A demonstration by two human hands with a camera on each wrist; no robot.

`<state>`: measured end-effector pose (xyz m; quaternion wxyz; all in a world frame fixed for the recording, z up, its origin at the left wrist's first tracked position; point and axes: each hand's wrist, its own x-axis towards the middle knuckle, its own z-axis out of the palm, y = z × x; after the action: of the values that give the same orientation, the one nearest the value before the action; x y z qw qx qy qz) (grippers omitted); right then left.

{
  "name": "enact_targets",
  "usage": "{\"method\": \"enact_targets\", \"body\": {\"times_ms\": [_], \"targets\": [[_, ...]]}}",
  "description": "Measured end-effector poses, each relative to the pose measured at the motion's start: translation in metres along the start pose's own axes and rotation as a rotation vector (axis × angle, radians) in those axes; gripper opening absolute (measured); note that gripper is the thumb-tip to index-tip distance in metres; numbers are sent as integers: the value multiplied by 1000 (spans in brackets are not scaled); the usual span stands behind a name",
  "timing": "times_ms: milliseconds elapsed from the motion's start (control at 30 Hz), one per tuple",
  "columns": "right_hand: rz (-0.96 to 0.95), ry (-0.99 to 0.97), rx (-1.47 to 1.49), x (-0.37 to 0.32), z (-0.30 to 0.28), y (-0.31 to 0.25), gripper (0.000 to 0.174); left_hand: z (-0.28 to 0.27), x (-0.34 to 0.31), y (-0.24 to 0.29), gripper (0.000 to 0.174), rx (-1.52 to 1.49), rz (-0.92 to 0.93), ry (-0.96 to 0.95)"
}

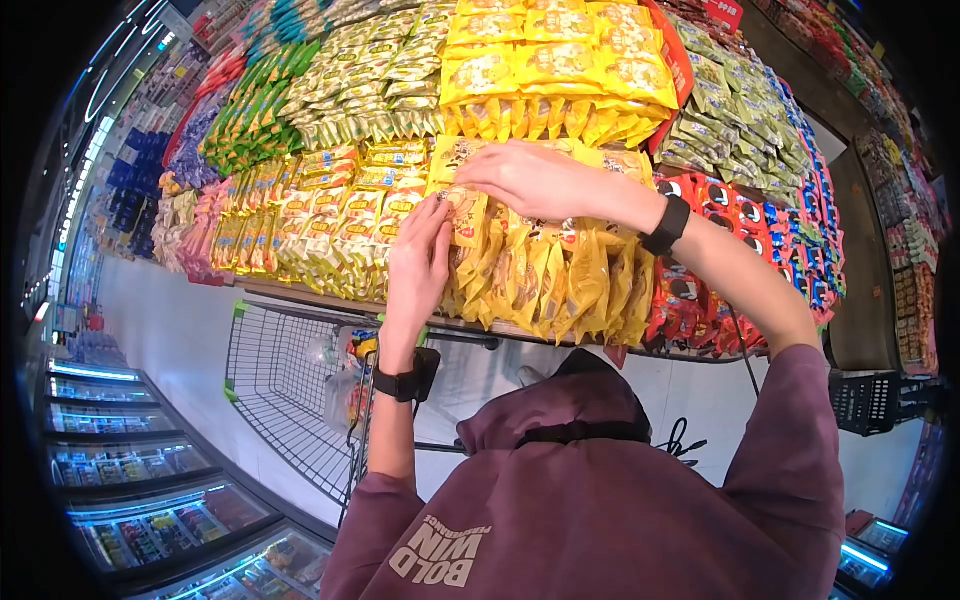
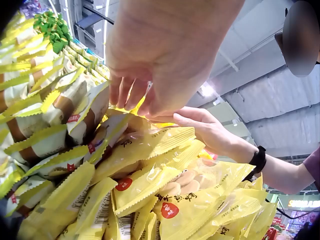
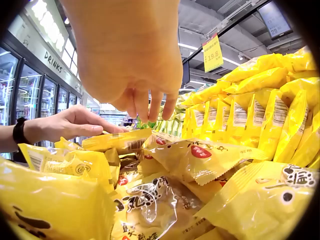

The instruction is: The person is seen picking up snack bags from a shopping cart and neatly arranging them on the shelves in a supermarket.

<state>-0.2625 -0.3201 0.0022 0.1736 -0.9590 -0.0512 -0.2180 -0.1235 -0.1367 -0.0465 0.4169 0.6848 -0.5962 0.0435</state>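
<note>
Yellow see-through bags of round biscuits (image 1: pixel 545 265) fill the middle of the display. My right hand (image 1: pixel 545 180) reaches across their top from the right, with fingertips low at one yellow bag (image 1: pixel 465 215). From the front, my left hand (image 1: pixel 418 260) rests its fingers at that bag's left edge. The right wrist view shows the left hand (image 3: pixel 75 124) with fairly straight fingers over a yellow bag (image 3: pixel 117 140). Seen from the left wrist, the right hand (image 2: pixel 207 129) has extended fingers close to the left one. Bags partly hide both sets of fingertips.
White-and-yellow packets (image 1: pixel 345 220) lie left of the yellow bags, red packets (image 1: pixel 715 205) to the right. Higher yellow bags (image 1: pixel 560 65) rise behind. A wire shopping cart (image 1: pixel 285 365) with goods stands below the display's front edge. Lit fridges (image 1: pixel 150 480) line the left.
</note>
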Motion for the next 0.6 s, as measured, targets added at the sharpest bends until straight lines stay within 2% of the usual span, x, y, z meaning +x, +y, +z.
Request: {"method": "enact_targets", "body": {"times_ms": [133,233,267,367,533,600], "targets": [[81,-32,-27,-5,-14,-2,25,-14,-7,-2,18,17,-28,151],[-114,-38,-100,-9,-9,5,23,-26,-14,0,18,10,-275,152],[-153,-45,-137,-9,-4,6,23,-27,-16,-1,18,-30,-277,185],[-251,-56,-264,-5,7,5,24,-28,-24,2,18,-87,-392,125],[-370,-8,-377,8,16,4,20,-17,-40,21,16,-143,-275,157],[-324,27,-371,12,13,-1,19,-12,-46,28,18,-170,-254,202]]}}
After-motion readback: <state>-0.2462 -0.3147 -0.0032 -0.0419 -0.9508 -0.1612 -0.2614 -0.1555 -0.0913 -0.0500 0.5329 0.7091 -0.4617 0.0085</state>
